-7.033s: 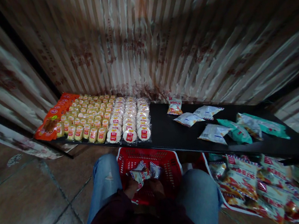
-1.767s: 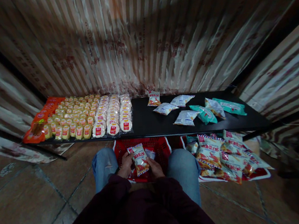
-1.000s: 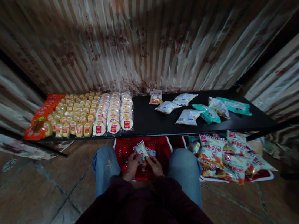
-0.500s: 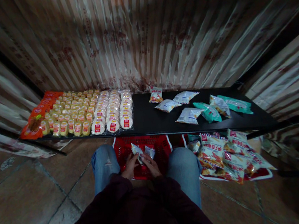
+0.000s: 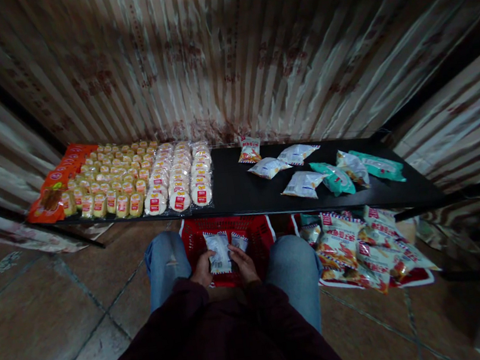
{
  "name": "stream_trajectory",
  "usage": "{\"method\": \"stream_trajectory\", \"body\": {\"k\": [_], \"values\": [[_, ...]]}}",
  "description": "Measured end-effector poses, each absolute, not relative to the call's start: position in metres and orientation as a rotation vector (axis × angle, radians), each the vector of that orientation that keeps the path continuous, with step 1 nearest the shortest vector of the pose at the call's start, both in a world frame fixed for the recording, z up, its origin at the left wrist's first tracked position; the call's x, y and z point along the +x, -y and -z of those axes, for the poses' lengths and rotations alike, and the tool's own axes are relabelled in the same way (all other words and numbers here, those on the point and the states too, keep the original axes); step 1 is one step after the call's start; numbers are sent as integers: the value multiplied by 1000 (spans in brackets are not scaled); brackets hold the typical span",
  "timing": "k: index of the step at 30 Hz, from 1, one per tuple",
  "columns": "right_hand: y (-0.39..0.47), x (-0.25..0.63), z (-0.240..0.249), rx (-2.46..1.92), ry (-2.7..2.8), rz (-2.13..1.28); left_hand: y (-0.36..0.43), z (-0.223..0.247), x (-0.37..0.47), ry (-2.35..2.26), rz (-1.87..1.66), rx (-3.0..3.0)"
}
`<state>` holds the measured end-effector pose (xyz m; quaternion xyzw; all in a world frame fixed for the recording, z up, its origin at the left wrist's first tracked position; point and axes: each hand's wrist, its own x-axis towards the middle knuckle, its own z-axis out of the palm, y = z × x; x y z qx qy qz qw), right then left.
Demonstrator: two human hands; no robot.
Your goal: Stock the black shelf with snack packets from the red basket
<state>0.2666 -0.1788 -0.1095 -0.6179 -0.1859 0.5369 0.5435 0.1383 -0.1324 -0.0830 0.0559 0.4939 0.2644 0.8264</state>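
A white snack bag [image 5: 220,254] with its printed back facing up is held over a red basket [image 5: 259,225] between my knees. My left hand [image 5: 203,270] is closed on the bag's left edge, thumb on top. Its right edge is pinched by my right hand [image 5: 244,265]. Just beyond my right fingers, a second white bag [image 5: 240,240] with a striped edge lies in the basket.
A low black shelf [image 5: 242,197] crosses in front. It carries an orange packet [image 5: 58,186], small yellow packs [image 5: 107,182], round white packs [image 5: 180,198], white bags [image 5: 304,185] and green packs [image 5: 377,165]. More snack bags [image 5: 342,243] fill another basket at right.
The held bag has turned from edge-on to flat, its back now facing up. My hands have moved slightly apart, to the bag's two sides.
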Motion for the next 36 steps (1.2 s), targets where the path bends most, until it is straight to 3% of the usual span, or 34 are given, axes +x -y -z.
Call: {"method": "stream_trajectory", "body": {"k": [11,20,25,36], "values": [[182,267,97,-1499,637,-1127,136,61,138,-909,-572,114],[186,272,92,-1682,1108,-626,140,45,137,-831,-638,137],[189,272,88,-1685,1018,-722,141,53,136,-848,-697,164],[192,265,63,-1455,607,-1265,146,74,131,-897,-712,442]]}}
